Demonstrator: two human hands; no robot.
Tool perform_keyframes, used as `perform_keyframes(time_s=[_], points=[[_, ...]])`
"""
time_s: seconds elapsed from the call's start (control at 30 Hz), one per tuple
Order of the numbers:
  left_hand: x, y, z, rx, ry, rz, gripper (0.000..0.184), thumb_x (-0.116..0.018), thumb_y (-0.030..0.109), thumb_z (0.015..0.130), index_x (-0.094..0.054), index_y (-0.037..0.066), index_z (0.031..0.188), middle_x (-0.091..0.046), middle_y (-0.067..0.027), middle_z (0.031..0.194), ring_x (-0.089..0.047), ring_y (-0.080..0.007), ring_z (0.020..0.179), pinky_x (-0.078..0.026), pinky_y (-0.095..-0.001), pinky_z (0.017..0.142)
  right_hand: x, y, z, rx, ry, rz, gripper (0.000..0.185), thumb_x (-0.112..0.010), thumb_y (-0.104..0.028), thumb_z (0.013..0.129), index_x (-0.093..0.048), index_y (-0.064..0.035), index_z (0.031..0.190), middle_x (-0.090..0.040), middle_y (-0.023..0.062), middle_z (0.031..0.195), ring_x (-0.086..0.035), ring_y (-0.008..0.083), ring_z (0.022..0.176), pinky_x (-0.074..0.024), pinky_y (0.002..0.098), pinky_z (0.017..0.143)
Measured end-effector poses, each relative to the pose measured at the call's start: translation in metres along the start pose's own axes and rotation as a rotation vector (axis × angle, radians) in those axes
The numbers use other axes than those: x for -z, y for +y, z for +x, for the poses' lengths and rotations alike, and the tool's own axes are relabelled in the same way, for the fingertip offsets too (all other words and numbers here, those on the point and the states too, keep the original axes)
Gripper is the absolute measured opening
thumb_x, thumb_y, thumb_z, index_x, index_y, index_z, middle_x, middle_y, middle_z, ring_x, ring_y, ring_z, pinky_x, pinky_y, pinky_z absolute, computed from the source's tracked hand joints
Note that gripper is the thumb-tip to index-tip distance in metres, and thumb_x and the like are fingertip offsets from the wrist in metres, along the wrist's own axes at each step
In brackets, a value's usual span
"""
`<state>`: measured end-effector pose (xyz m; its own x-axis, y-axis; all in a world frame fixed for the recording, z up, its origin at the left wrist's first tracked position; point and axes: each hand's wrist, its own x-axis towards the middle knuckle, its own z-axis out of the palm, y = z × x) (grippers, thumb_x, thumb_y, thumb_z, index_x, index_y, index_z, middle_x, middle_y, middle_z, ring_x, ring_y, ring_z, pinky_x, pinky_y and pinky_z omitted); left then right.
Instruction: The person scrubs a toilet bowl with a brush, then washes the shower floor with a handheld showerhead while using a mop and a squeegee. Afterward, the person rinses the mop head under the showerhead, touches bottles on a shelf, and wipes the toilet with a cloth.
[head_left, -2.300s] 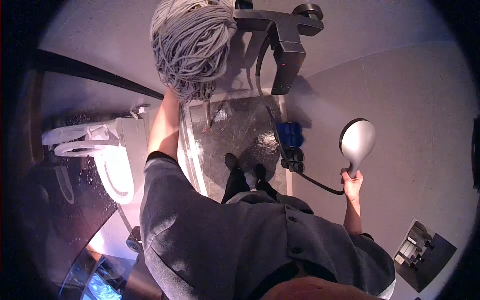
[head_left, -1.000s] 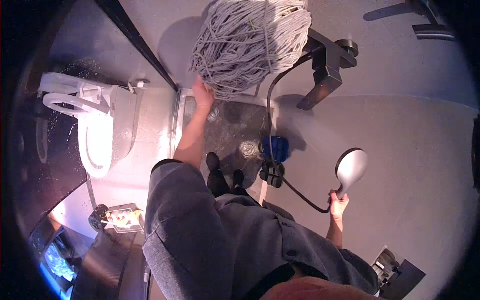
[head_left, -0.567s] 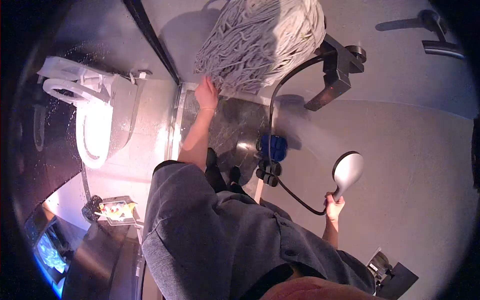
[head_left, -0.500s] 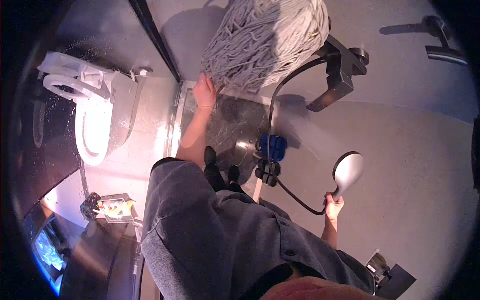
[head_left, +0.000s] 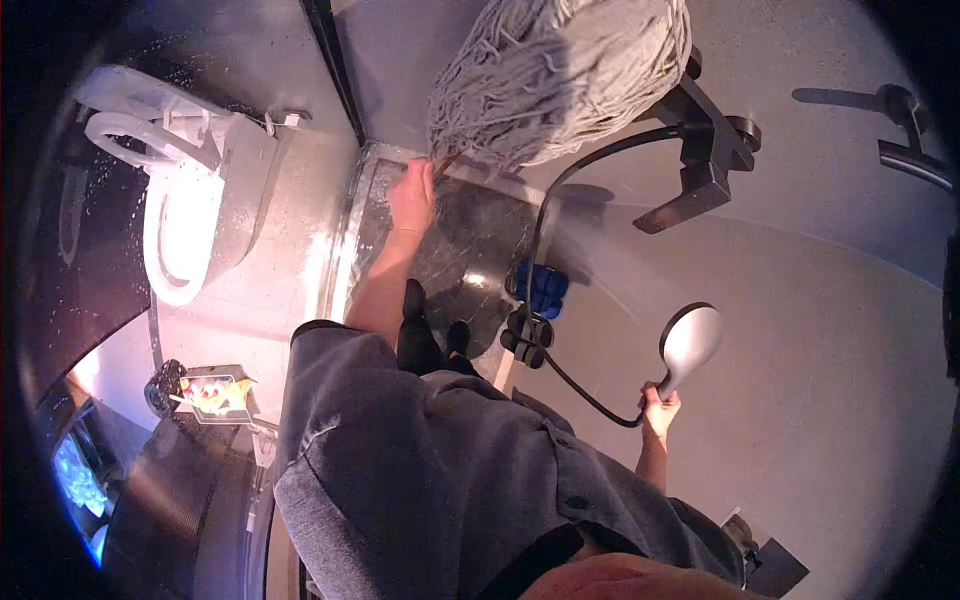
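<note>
Two hands: both in view and both busy on my feed, working well apart, one toward the upper left of centre, one at lower right.
Left hand: here's my left hand (head_left: 410,200), fingers closed on a thin brownish strand (head_left: 448,163) at the mop's lower-left fringe; whether that strand belongs to the mop, I can't tell.
Mop: and the grey mop head (head_left: 570,85) fills the top centre, up and to the right of that hand, long axis slanting from lower left to upper right. The left is clearly the nearer hand.
Right hand: over at lower right, my right hand (head_left: 659,412) is wrapped round the handle of the silver shower head (head_left: 695,338); its face is turned to the upper left.
Spray: out it comes, a faint fan (head_left: 610,270) across the middle right, angled toward the upper left, with the mop above and left of the shower head. I can't make out whether any water reaches the strands.
Hose: dark hose (head_left: 600,151) loops left of the right hand and climbs to the black tap (head_left: 704,190), just below and right of the mop.
Around: blue slippers (head_left: 545,290) and black slippers (head_left: 526,340) sit mid-frame; the toilet (head_left: 183,232) glows at left.
</note>
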<state>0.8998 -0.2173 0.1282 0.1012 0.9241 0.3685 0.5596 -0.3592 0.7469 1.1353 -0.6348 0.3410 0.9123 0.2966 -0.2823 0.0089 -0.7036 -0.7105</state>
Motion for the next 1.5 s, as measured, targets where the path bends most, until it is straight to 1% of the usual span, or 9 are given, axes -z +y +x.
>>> perform_keyframes(time_s=[0.3,0.5,0.7,0.73,0.8,0.93,1.03,1.1,1.5], points=[[-0.011,-0.082,-0.065,0.281,-0.616,0.352,0.025,-0.039,0.032,0.087,-0.049,0.011,0.098,-0.06,-0.0172,0.072,-0.058,-0.0367,0.066,-0.045,-0.0452,0.057,0.001,0.004,0.002,0.036,0.016,0.037,0.005,-0.057,-0.004,0.07,-0.054,-0.0002,0.068,-0.051,0.0041,0.053,-0.045,0.01,0.04,-0.0342,0.0228,0.038],[0.019,-0.107,-0.068,0.694,-0.588,0.085,0.028,-0.048,0.031,0.083,-0.064,0.01,0.091,-0.063,-0.0143,0.083,-0.061,-0.0258,0.078,-0.047,-0.0335,0.07,0.005,0.001,-0.007,0.001,0.024,0.031,0.005,-0.059,-0.003,0.072,-0.054,-0.0017,0.071,-0.053,0.0037,0.056,-0.045,0.0087,0.041,-0.0351,0.0216,0.038],[-0.001,0.007,0.096,0.06,-0.177,-0.687,0.034,-0.051,0.007,0.076,-0.053,0.005,0.11,-0.06,-0.0122,0.101,-0.059,-0.0215,0.083,-0.045,-0.0317,0.076,0.003,0.007,-0.006,0.038,-0.024,0.05,0.002,-0.056,0.0,0.071,-0.054,-0.0009,0.072,-0.053,0.0045,0.057,-0.046,0.0094,0.042,-0.037,0.0223,0.039],[-0.007,-0.001,0.103,0.057,-0.173,-0.689,0.034,-0.051,0.007,0.076,-0.053,0.005,0.11,-0.06,-0.0122,0.101,-0.059,-0.0215,0.083,-0.045,-0.0317,0.076,0.0,0.006,-0.007,0.043,-0.024,0.051,0.002,-0.056,0.0,0.071,-0.054,-0.0009,0.072,-0.053,0.0045,0.057,-0.046,0.0094,0.042,-0.037,0.0223,0.039],[-0.02,-0.013,0.108,-0.512,-0.223,-0.149,0.045,-0.049,0.001,0.07,-0.047,0.005,0.115,-0.057,-0.0158,0.105,-0.057,-0.0319,0.088,-0.044,-0.0373,0.078,-0.003,0.0,-0.009,0.057,-0.02,0.057,0.005,-0.055,-0.002,0.072,-0.053,-0.0002,0.069,-0.052,0.0052,0.056,-0.046,0.0107,0.041,-0.0365,0.0232,0.039],[0.018,0.026,0.083,-0.102,-0.328,0.036,0.024,-0.049,0.001,0.069,-0.055,0.002,0.092,-0.058,-0.0194,0.086,-0.055,-0.0374,0.08,-0.044,-0.0437,0.069,-0.005,0.001,-0.011,0.064,-0.047,0.061,0.005,-0.055,-0.002,0.072,-0.052,-0.0007,0.069,-0.052,0.0048,0.057,-0.046,0.0104,0.042,-0.0367,0.0228,0.039],[-0.008,0.007,0.039,-0.129,-0.113,0.1,0.009,-0.05,0.009,0.072,-0.055,0.004,0.078,-0.057,-0.0191,0.075,-0.055,-0.038,0.069,-0.044,-0.0447,0.061,-0.007,-0.006,-0.015,0.051,-0.01,0.05,0.004,-0.057,-0.001,0.071,-0.055,-0.0018,0.067,-0.05,0.003,0.051,-0.044,0.0088,0.041,-0.0356,0.0222,0.039],[-0.023,-0.013,0.027,-0.098,-0.334,0.214,0.018,-0.048,0.02,0.078,-0.053,0.005,0.07,-0.057,-0.0183,0.069,-0.054,-0.039,0.061,-0.043,-0.0454,0.055,-0.003,-0.005,-0.015,0.075,-0.008,0.065,0.005,-0.057,-0.001,0.071,-0.055,-0.0018,0.067,-0.05,0.003,0.051,-0.044,0.0086,0.041,-0.0352,0.0221,0.039],[0.048,-0.045,-0.068,0.434,-0.704,0.305,0.042,-0.031,0.037,0.09,-0.059,0.005,0.088,-0.06,-0.0178,0.085,-0.057,-0.0356,0.08,-0.045,-0.0428,0.068,0.003,0.013,-0.013,0.069,-0.002,0.112,0.005,-0.057,0.001,0.071,-0.053,-0.0011,0.069,-0.051,0.0023,0.055,-0.045,0.0082,0.043,-0.0363,0.0217,0.04]])
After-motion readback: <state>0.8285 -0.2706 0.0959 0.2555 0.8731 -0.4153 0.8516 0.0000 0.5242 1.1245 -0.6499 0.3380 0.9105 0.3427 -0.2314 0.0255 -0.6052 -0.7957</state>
